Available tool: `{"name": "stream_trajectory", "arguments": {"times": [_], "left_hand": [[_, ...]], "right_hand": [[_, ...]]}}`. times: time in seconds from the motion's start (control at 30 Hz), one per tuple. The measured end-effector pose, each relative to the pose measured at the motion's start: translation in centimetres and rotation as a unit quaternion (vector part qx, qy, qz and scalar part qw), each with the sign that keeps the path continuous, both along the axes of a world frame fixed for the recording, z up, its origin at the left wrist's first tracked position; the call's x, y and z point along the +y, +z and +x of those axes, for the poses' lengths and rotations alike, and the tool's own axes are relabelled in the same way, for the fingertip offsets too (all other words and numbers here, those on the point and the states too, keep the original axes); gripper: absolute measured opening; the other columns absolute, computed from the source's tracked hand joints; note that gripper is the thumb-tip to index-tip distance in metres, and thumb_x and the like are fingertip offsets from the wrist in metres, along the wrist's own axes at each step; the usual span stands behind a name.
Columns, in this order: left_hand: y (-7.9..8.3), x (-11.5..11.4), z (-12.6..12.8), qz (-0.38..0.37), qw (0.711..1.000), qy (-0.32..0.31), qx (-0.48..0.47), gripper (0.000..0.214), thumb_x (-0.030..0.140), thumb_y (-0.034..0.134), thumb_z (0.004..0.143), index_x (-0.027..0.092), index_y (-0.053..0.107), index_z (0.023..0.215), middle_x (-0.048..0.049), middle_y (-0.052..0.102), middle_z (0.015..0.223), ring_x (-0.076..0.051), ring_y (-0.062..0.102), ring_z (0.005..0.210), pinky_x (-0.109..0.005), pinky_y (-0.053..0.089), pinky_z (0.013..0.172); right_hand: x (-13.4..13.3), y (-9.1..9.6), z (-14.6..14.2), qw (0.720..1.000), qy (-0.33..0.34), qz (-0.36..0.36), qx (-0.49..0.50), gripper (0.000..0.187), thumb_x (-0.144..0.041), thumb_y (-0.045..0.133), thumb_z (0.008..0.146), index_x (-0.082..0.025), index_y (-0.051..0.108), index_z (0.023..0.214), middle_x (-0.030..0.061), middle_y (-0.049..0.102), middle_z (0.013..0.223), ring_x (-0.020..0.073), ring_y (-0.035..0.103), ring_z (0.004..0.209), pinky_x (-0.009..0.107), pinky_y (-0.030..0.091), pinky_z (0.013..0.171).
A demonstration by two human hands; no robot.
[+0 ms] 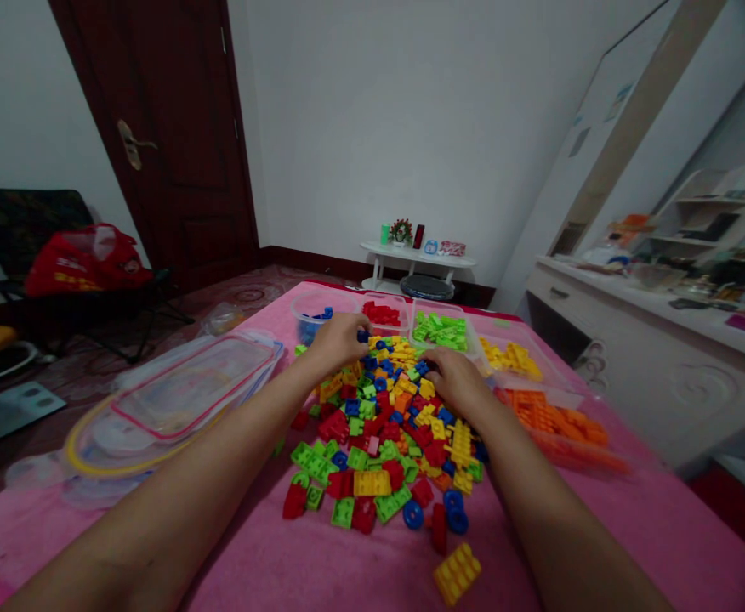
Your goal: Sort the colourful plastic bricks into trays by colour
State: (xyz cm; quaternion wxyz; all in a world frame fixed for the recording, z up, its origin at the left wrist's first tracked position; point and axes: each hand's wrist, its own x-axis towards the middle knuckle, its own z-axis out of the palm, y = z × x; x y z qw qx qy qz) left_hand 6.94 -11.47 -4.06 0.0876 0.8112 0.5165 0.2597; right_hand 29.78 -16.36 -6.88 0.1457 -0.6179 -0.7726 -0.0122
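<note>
Lids point(187, 389) beside brick pile point(386, 416), tubs point(318, 299) behind, left hand point(342, 340), right hand point(457, 374) at bricks, grips unclear

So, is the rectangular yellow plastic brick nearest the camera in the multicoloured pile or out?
Out: the yellow brick lies on pink cloth, apart from the pile.

At the back left of the brick pile point(385, 408), the left hand point(340, 342) hides part of the round tub point(298, 316). Right of the pile, the orange-brick bin point(580, 453) is blurred; left beyond the pile, the door point(168, 127) is cut off above.
</note>
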Motion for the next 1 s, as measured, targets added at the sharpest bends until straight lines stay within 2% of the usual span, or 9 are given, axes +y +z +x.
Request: {"name": "stream_trajectory", "arguments": {"times": [0.07,0.2,0.3,0.53,0.7,0.77,0.87,0.93,1.0], "left_hand": [[0.5,-0.2,0.5,-0.134,0.978,-0.039,-0.157,0.026,0.017,0.059,0.066,0.017,0.064,0.092,-0.0035,0.066,0.082,-0.015,0.062,0.074,-0.023,0.049,0.064],[1.1,-0.7,1.2,-0.406,0.796,-0.079,-0.441,0.023,0.017,0.05,0.074,0.016,0.056,0.096,-0.0013,0.062,0.071,-0.008,0.059,0.055,-0.014,0.04,0.043],[1.2,-0.8,1.4,-0.504,0.702,-0.083,-0.497,0.021,0.016,0.048,0.077,0.015,0.056,0.096,-0.0032,0.063,0.071,-0.009,0.061,0.054,-0.011,0.039,0.038],[0.5,-1.8,2.4,-0.554,0.658,-0.099,-0.5,0.027,0.039,0.049,0.085,0.014,0.054,0.094,-0.0072,0.064,0.078,-0.014,0.066,0.062,-0.017,0.05,0.043],[0.1,-2.4,3.2,-0.584,0.61,-0.16,-0.512,0.042,0.053,0.052,0.08,0.014,0.054,0.096,-0.0071,0.062,0.077,-0.016,0.066,0.065,-0.017,0.05,0.044],[0.1,-2.3,3.3,-0.579,0.616,-0.141,-0.515,0.036,0.048,0.054,0.08,0.014,0.055,0.093,-0.0045,0.06,0.072,-0.011,0.062,0.056,-0.012,0.042,0.037],[0.1,-1.8,3.0,-0.539,0.676,-0.104,-0.492,0.021,0.033,0.058,0.078,0.014,0.055,0.087,0.0,0.055,0.064,-0.004,0.047,0.043,-0.008,0.025,0.032],[0.0,-1.4,2.5,-0.466,0.756,-0.109,-0.446,0.015,0.026,0.058,0.075,0.014,0.056,0.085,0.0018,0.053,0.061,-0.002,0.04,0.041,-0.01,0.019,0.033],[-0.3,-1.0,2.0,-0.332,0.867,-0.119,-0.352,0.014,0.022,0.059,0.071,0.015,0.058,0.083,0.0014,0.055,0.064,-0.004,0.042,0.046,-0.013,0.025,0.038]], "right_hand": [[0.1,-0.1,-0.1,1.0,0.0,0.0,-0.002,0.031,-0.016,0.053,0.078,-0.018,0.062,0.107,0.0075,0.063,0.11,0.0188,0.054,0.106,0.026,0.036,0.09],[0.1,-0.3,-0.3,1.0,-0.022,-0.003,-0.02,0.028,-0.013,0.052,0.075,-0.018,0.063,0.101,0.0076,0.065,0.103,0.0197,0.057,0.099,0.026,0.038,0.082],[0.0,-0.3,-0.3,0.999,-0.037,0.004,-0.021,0.029,-0.01,0.048,0.075,-0.018,0.063,0.098,0.0078,0.066,0.1,0.0191,0.058,0.095,0.025,0.038,0.078],[-0.4,2.0,-1.2,0.988,-0.04,0.07,0.134,0.026,-0.01,0.048,0.074,-0.018,0.067,0.089,0.0026,0.069,0.088,0.0155,0.06,0.083,0.024,0.042,0.074],[-1.3,3.6,-3.4,0.953,0.074,0.079,0.284,0.029,-0.012,0.049,0.074,-0.019,0.067,0.095,0.0022,0.069,0.091,0.0135,0.062,0.077,0.023,0.046,0.073],[-1.5,3.7,-3.8,0.949,0.072,0.091,0.292,0.029,-0.015,0.048,0.076,-0.019,0.067,0.097,0.0029,0.069,0.092,0.0135,0.061,0.073,0.024,0.046,0.07],[-1.6,3.4,-3.6,0.963,0.024,0.112,0.243,0.025,-0.016,0.05,0.076,-0.018,0.068,0.094,0.0037,0.068,0.091,0.0132,0.058,0.069,0.025,0.044,0.068],[-1.5,3.0,-3.4,0.979,0.019,0.072,0.19,0.022,-0.017,0.055,0.073,-0.018,0.068,0.091,0.0034,0.069,0.089,0.0137,0.058,0.071,0.024,0.043,0.068],[-1.5,2.5,-3.4,0.99,0.041,0.002,0.134,0.02,-0.021,0.06,0.072,-0.02,0.069,0.089,0.0023,0.069,0.086,0.0148,0.059,0.073,0.024,0.042,0.066]]}}
